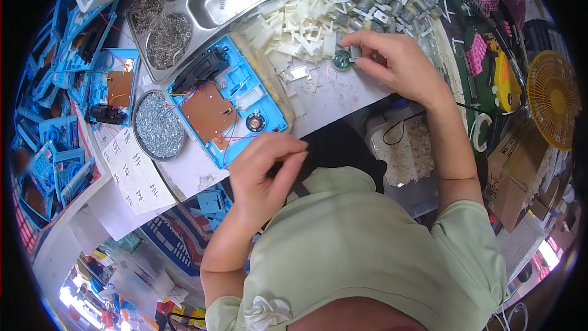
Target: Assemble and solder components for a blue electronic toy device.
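Note:
My right hand (401, 64) is at the table's edge, its thumb and forefinger pinching a small grey motor (354, 54). Touching or just beside that motor is a round dark green piece (342, 60). My left hand (263, 168) is curled closed at the near edge of an open blue plastic casing (278, 119); whether anything is between its fingers does not show. Inside the casing are a brown circuit board (208, 113), a round black speaker (255, 122), a black part and thin coloured wires.
White plastic pieces (300, 21) and more grey motors (373, 3) are heaped at the back. A steel tray (184, 0) holds springs, and a round bowl (159, 125) holds screws. Blue casings (58, 141) crowd the left. A yellow basket (551, 101) is far right.

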Demonstrator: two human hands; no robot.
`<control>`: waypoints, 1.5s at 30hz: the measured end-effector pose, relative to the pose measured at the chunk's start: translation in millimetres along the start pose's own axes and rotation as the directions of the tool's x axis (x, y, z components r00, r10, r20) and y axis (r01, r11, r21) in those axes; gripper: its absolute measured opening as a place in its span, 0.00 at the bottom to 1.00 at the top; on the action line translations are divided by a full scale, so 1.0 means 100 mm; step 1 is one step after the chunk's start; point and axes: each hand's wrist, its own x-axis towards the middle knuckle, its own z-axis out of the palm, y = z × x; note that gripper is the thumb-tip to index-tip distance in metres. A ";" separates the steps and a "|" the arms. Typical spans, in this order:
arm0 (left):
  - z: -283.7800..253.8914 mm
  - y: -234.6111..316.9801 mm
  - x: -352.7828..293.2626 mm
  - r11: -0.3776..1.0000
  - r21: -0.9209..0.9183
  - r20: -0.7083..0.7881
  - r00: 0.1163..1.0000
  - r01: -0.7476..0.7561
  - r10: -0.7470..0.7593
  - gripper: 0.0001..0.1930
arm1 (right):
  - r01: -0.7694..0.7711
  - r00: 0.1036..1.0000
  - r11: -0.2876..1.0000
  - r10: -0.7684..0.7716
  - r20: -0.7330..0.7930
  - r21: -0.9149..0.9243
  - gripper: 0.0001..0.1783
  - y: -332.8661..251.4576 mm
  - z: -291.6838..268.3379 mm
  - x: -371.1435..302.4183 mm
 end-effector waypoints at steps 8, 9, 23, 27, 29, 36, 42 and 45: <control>-0.07 -0.08 -0.13 0.992 -0.107 -0.103 0.992 0.068 -0.079 0.07 | 0.005 0.997 0.996 0.003 0.083 -0.095 0.19 -0.11 -0.03 0.15; -0.04 -0.08 -0.10 0.989 -0.131 -0.113 0.990 0.069 -0.084 0.07 | -0.051 0.994 0.999 0.051 0.092 -0.004 0.18 -0.17 -0.06 0.14; -0.06 -0.14 -0.11 0.915 -0.375 -0.160 0.962 0.150 -0.223 0.19 | -0.427 0.902 0.256 0.059 0.427 0.867 0.24 -0.92 0.66 -0.01; -0.03 -0.15 -0.13 0.892 -0.430 -0.196 0.950 0.138 -0.241 0.17 | -0.433 0.896 0.312 0.048 0.441 0.845 0.23 -0.94 0.63 0.03; -0.03 -0.15 -0.14 0.890 -0.438 -0.197 0.952 0.127 -0.233 0.17 | -0.426 0.899 0.379 0.072 0.432 0.822 0.23 -0.97 0.61 0.03; -0.07 -0.16 -0.16 0.953 -0.297 -0.234 0.962 0.064 -0.137 0.16 | 0.168 0.974 0.856 -0.221 0.052 0.490 0.22 -1.02 0.65 -0.04; -0.16 -0.22 -0.14 0.918 0.306 -0.287 0.895 -0.251 0.341 0.15 | 0.420 0.899 0.863 -0.438 0.003 0.280 0.22 -1.07 0.51 0.22; -0.23 -0.23 -0.15 0.943 0.191 -0.320 0.891 -0.273 0.323 0.13 | 0.550 0.832 0.804 -0.551 -0.063 0.226 0.22 -1.08 0.54 0.23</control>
